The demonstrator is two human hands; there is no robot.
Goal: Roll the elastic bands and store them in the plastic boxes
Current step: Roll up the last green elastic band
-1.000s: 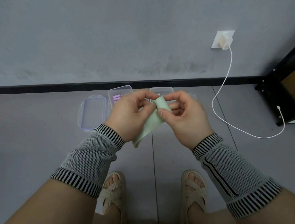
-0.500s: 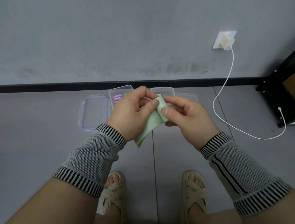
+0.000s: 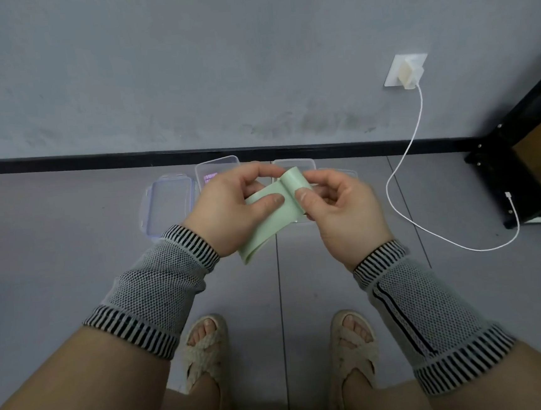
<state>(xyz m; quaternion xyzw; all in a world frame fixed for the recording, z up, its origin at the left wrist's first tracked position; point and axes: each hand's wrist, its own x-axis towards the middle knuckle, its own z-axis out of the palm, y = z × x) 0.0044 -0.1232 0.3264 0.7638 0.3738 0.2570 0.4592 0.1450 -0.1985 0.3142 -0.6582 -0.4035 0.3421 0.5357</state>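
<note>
The fingers of the left hand [image 3: 230,208] and right hand [image 3: 341,205] pinch a green elastic band [image 3: 273,219] above the plastic boxes [image 3: 217,170] on the floor [image 3: 69,238].

Single view: head-worn wide-angle camera, looking forward and steeply down. Close to both hands at frame centre; floor [image 3: 70,255] below, wall [image 3: 185,65] across the top. No second view.

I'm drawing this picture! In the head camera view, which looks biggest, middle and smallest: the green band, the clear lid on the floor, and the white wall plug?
1. The clear lid, though it lies farther from the camera than the band, so the top two are close.
2. The green band, partly hidden by both hands.
3. The white wall plug, clearly smallest.
</note>
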